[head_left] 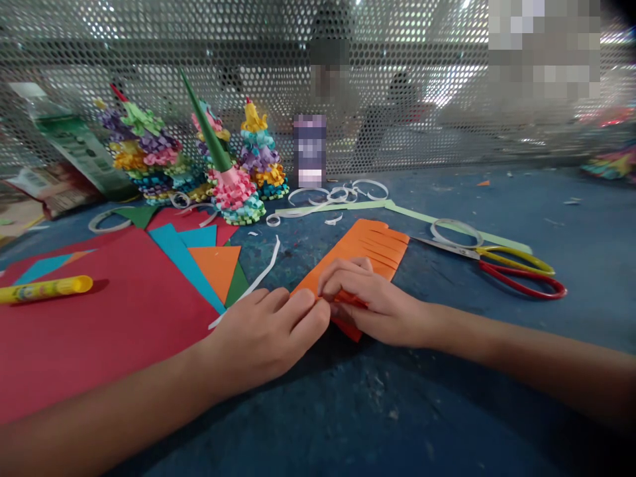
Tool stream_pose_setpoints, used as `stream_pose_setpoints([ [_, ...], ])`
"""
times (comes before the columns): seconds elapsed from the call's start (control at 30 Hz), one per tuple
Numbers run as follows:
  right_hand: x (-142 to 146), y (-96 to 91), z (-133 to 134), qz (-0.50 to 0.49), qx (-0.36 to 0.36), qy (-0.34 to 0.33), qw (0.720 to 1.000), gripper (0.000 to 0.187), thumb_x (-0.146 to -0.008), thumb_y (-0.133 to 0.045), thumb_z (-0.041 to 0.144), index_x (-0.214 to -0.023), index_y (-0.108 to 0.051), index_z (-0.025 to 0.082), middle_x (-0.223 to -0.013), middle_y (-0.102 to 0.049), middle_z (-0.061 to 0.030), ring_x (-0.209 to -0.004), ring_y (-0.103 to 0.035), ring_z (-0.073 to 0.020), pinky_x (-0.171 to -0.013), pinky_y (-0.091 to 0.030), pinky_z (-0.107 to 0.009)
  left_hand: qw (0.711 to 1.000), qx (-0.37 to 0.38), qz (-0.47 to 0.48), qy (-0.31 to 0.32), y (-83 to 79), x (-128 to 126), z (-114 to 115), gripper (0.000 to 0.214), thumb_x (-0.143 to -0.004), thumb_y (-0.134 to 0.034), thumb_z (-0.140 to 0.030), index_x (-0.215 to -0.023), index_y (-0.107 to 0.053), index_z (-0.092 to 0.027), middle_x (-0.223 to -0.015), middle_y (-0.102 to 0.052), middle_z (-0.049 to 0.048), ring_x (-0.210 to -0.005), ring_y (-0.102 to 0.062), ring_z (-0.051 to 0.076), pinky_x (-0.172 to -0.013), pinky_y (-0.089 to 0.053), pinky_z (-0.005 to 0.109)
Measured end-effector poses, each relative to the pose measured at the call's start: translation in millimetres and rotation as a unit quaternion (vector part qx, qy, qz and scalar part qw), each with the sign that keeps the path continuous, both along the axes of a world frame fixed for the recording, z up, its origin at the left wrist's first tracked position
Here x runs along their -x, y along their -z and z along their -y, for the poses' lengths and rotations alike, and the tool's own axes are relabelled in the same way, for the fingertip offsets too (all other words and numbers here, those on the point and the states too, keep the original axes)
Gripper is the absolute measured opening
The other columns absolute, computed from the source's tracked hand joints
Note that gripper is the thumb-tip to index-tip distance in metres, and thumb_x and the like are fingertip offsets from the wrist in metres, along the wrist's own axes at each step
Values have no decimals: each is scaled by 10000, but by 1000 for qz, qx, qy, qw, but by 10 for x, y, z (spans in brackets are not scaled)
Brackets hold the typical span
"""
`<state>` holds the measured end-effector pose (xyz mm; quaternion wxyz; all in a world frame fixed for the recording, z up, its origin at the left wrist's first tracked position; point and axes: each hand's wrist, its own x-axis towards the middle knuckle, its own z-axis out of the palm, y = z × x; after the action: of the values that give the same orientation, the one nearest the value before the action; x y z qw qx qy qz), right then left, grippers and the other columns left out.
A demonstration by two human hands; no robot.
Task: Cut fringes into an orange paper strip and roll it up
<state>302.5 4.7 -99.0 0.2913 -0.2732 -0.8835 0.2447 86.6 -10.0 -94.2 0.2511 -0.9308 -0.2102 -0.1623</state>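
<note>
An orange paper strip (342, 248) with slits cut along its right edge lies on the blue table, its near end bent up and partly hidden under my fingers. My left hand (273, 324) is closed, thumb and fingers pinching the near left edge of the paper. Curled over the near slit part, my right hand (377, 301) has its fingers on the same orange paper. To the right lie scissors (517, 265) with one yellow and one red handle, blades slightly toward the paper.
Red paper sheets (124, 318) with blue and orange scraps (216, 268) cover the left, a yellow glue tube or marker (47, 289) on top. Fringed paper cones (233, 192), a green bottle (79, 146) and a phone (309, 151) stand before a perforated metal panel (199, 53).
</note>
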Motion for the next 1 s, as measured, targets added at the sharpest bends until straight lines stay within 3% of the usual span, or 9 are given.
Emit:
stream_pose_setpoints([
  [0.13, 4, -8, 0, 9, 8, -9, 1000, 92, -923, -465, 136, -858, -497, 193, -936, -591, -18, -928, -545, -142, -879, -308, -358, 999, 39, 14, 0, 8, 8, -30, 129, -929, -405, -143, -1026, -486, -170, -757, -541, -5, -623, -534, 155, -512, -381, 289],
  [0.27, 4, -17, 26, 28, -48, 20, 998, 114, -941, -424, 160, -905, -528, 189, -989, -601, -39, -944, -544, -156, -866, -306, -364, 995, 83, 57, -15, 38, -4, -65, 93, -951, -403, -197, -958, -494, -183, -752, -530, -15, -597, -527, 134, -493, -368, 261],
  [0.4, 9, -9, 33, 5, -71, 43, 997, 88, -894, -481, 128, -920, -539, 189, -974, -610, -35, -957, -552, -162, -860, -317, -367, 989, 111, 93, -23, 43, -28, -72, 196, -985, -345, -263, -914, -507, -177, -723, -529, -18, -568, -529, 116, -478, -356, 231],
  [0.47, 14, 2, 19, -2, -51, 49, 997, 90, -865, -515, 106, -886, -549, 187, -957, -604, -28, -950, -557, -160, -872, -333, -373, 990, 104, 87, -24, 49, -29, -70, 204, -985, -344, -266, -910, -511, -178, -722, -531, -16, -574, -534, 118, -484, -359, 230],
  [0.7, -7, 61, -83, -71, 123, -11, 990, 58, -868, -549, 149, -833, -578, 186, -1035, -509, -48, -961, -559, -142, -879, -463, -328, 999, 29, 14, -10, 33, -1, -51, 141, -937, -392, -155, -1018, -507, -164, -763, -542, 2, -625, -530, 153, -513, -375, 283],
  [0.83, -14, 55, -95, -49, 135, -15, 989, 104, -856, -542, 100, -836, -586, 192, -1029, -511, -43, -934, -563, -129, -874, -468, -317, 1000, 7, -15, 16, -6, -3, -34, 157, -927, -410, -127, -1037, -518, -156, -780, -574, 7, -604, -514, 150, -510, -354, 294],
  [1.0, -7, 44, -66, -50, 93, 14, 994, 59, -854, -570, 134, -864, -589, 188, -1052, -529, -54, -1000, -549, -158, -908, -436, -382, 1000, 17, -7, -10, 26, -2, -29, 79, -919, -460, -155, -976, -514, -160, -740, -559, -1, -605, -519, 156, -521, -343, 304],
])
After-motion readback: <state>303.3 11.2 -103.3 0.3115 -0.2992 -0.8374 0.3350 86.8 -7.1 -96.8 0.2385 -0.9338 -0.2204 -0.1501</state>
